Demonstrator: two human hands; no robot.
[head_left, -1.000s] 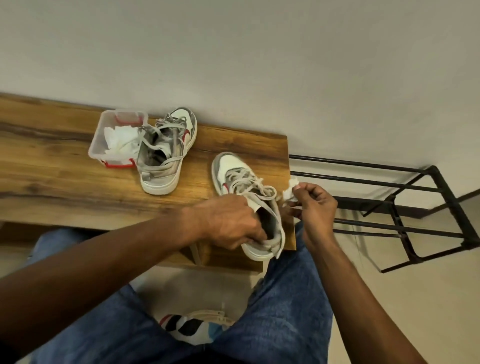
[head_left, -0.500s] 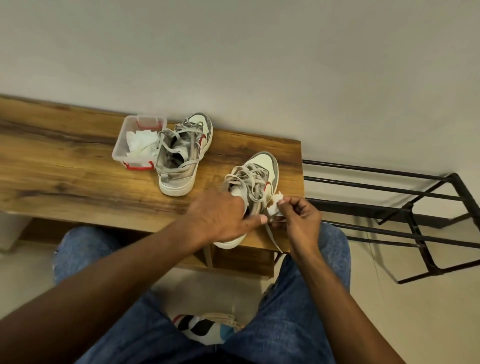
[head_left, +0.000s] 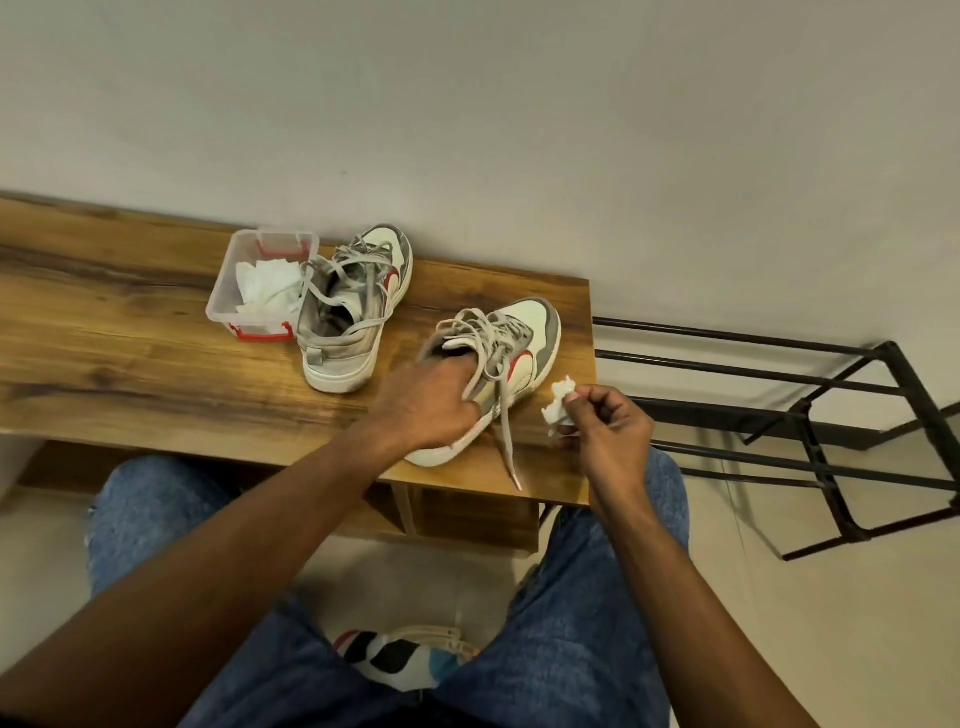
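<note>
A: Where the left hand (head_left: 426, 402) lies on the near sneaker (head_left: 530, 338), how do its fingers (head_left: 449, 371) stand?

B: They are curled over the heel end, tips tucked into the shoe's opening and thumb against its outer side, so they are grasping the sneaker. The shoe stands on its sole near the right front corner of the counter (head_left: 130, 364), toe pointing towards the wall. One loose lace (head_left: 505, 436) trails across the wood almost to the front edge.

A: And the right hand (head_left: 610, 434)?

B: It hovers just right of the shoe, not touching it. Thumb and curled fingers pinch a crumpled wad of tissue (head_left: 557, 410). The white paper sticks out up and to the left of the fingertips (the thumbnail lies flat on it), on the side facing the sneaker's red-marked flank.

A: Is the wad on the shoe?

B: No, a strip of bare wood shows between them. The wad is over the counter's right edge.

A: What else is there?

B: The other sneaker (head_left: 358, 306) sits further back and to the left, heel towards the person, with its laces slack. Just beside its left side is a clear plastic box (head_left: 223, 306) with red clasps, holding more white tissue (head_left: 270, 286). A black metal rack (head_left: 831, 410) stands on the floor beyond the counter's right end.
</note>
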